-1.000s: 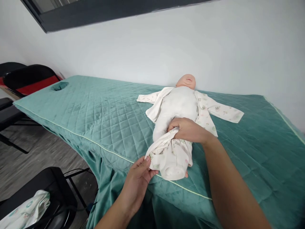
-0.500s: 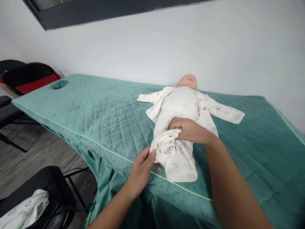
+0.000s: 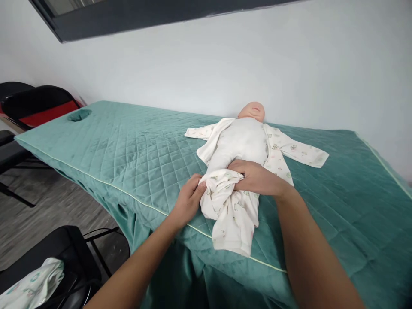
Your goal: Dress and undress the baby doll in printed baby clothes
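Note:
A baby doll (image 3: 242, 138) lies on its back on a teal quilted massage table (image 3: 128, 159), head toward the wall. A white printed baby garment (image 3: 233, 206) is spread under it, sleeves out to both sides, its leg part bunched over the doll's legs. My left hand (image 3: 188, 199) is closed on the bunched cloth at the doll's left side. My right hand (image 3: 255, 177) grips the same bunched cloth over the doll's hips.
The white wall runs close behind the table. Black and red folding chairs (image 3: 35, 107) stand at the far left. A black chair (image 3: 48, 257) at the lower left carries a folded printed cloth (image 3: 32, 285). The table's front edge (image 3: 154, 209) is near my arms.
My left hand moved up from the garment's foot end to the bunched cloth at the doll's side. The garment's leg part now lies flatter and longer toward the table edge.

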Tool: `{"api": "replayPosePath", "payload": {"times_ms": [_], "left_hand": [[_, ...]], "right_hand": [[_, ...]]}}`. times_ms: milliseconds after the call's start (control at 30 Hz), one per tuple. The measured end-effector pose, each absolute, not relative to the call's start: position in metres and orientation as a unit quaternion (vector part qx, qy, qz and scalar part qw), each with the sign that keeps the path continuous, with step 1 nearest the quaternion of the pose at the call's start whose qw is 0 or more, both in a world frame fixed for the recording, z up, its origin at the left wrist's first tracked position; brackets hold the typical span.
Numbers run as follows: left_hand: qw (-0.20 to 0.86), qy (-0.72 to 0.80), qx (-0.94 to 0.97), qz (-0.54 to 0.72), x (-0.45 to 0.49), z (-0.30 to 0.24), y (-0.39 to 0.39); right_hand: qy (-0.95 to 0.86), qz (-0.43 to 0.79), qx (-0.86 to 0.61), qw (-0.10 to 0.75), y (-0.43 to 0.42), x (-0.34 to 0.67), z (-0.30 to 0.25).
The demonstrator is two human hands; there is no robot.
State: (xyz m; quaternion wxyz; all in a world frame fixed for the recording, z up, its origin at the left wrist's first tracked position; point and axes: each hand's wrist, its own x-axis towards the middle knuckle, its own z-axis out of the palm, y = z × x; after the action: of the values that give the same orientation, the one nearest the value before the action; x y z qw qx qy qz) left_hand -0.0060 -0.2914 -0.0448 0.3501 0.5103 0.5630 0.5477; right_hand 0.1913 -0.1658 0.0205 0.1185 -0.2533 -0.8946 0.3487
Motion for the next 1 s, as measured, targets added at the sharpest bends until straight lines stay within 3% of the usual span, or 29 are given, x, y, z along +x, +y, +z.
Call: {"api": "replayPosePath", "payload": {"times_ms": [467, 700, 1000], "left_hand": [[0.272, 0.563, 0.563, 0.541, -0.014, -0.036, -0.247], [0.162, 0.566, 0.622, 0.517, -0.012, -0.039, -0.221], [0.033, 0.581, 0.671, 0.460, -0.019, -0.054, -0.192]], "right_hand": [[-0.893, 0.323, -0.295, 0.104, -0.169, 0.190, 0.022], [-0.875, 0.356, -0.315, 0.092, -0.170, 0.186, 0.025], [-0.851, 0.353, -0.355, 0.156, -0.166, 0.185, 0.013]]}}
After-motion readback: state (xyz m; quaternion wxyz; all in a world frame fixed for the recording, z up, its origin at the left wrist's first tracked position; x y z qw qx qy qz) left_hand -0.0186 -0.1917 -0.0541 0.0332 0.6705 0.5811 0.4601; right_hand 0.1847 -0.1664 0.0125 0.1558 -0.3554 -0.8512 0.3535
